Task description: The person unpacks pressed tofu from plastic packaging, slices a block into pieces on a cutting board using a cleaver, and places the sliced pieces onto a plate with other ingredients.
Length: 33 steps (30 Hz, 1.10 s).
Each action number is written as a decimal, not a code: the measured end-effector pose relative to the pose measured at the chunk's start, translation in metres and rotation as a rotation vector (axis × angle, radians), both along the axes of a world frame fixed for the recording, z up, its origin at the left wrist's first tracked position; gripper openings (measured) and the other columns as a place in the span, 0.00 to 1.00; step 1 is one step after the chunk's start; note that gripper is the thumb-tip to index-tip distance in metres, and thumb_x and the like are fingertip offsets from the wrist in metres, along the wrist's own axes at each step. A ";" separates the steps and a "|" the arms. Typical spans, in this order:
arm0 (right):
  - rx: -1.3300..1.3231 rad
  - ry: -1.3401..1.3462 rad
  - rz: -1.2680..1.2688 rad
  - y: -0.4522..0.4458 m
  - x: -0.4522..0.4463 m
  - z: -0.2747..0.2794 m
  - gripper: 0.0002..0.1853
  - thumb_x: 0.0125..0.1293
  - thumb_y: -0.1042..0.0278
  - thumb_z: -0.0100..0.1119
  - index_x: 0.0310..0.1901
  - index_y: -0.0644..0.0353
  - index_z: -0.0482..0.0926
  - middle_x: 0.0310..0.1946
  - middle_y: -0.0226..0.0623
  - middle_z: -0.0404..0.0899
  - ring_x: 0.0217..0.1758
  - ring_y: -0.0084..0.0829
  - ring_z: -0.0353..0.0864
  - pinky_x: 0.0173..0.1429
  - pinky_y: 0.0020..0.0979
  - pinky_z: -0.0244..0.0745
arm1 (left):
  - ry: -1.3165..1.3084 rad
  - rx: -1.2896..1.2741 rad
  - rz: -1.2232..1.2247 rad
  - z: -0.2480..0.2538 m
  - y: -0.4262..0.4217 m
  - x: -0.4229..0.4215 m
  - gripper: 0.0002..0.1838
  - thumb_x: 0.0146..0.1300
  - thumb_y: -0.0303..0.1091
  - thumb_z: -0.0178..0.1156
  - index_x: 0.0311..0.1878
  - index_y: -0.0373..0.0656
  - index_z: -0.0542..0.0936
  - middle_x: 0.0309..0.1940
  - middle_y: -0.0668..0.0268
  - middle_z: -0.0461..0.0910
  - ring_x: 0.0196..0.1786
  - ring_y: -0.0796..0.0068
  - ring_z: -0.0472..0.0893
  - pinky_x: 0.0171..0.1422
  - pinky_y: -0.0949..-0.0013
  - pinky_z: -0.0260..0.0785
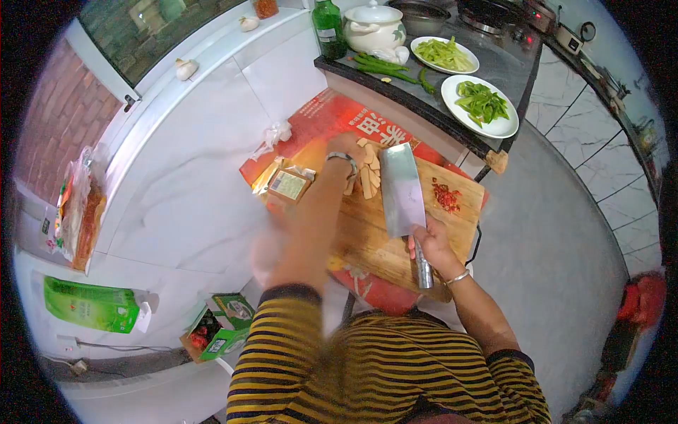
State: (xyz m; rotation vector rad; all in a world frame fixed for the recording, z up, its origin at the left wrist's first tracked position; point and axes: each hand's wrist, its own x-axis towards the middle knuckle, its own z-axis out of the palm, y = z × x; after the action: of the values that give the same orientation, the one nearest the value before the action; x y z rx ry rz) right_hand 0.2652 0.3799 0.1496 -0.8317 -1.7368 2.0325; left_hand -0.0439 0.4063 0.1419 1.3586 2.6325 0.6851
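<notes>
My right hand is closed round the metal handle of a wide cleaver, whose blade lies over the wooden cutting board. Beside the blade's left edge are flat tan slices of food. My left hand is at the slices' upper left; its fingers are blurred and partly hidden, so their grip cannot be made out. Chopped red pieces lie on the board's right part. A packaged block rests left of my left forearm.
A dark counter beyond the board holds a plate of green strips, a plate of green pieces, long green peppers, a green bottle and a lidded white pot. A red printed sheet lies beneath the board.
</notes>
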 end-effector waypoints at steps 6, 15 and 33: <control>-0.020 0.004 0.006 -0.001 0.000 0.006 0.08 0.70 0.72 0.43 0.46 0.64 0.68 0.19 0.35 0.71 0.15 0.25 0.70 0.21 0.29 0.70 | 0.079 0.000 -0.175 -0.009 0.001 -0.020 0.14 0.49 0.33 0.57 0.40 0.49 0.85 0.37 0.53 0.82 0.43 0.52 0.81 0.50 0.57 0.74; -0.075 0.000 -0.049 -0.005 0.000 0.009 0.08 0.69 0.72 0.43 0.46 0.64 0.69 0.20 0.34 0.72 0.15 0.25 0.70 0.21 0.28 0.70 | 0.232 0.343 -0.107 -0.002 -0.030 0.000 0.16 0.50 0.35 0.58 0.44 0.46 0.82 0.40 0.53 0.81 0.44 0.51 0.79 0.51 0.53 0.72; 0.012 -0.013 -0.007 0.001 0.002 -0.005 0.08 0.70 0.70 0.44 0.43 0.65 0.71 0.21 0.34 0.73 0.17 0.26 0.72 0.22 0.28 0.70 | 0.191 0.222 0.064 0.010 -0.143 -0.024 0.22 0.53 0.46 0.60 0.50 0.47 0.79 0.49 0.53 0.79 0.54 0.52 0.76 0.59 0.57 0.68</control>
State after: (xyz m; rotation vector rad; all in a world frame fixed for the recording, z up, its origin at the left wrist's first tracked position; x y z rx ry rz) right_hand 0.2671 0.3814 0.1444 -0.8482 -1.7492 2.0145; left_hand -0.0679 0.2631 0.1523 1.4680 2.8302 0.9238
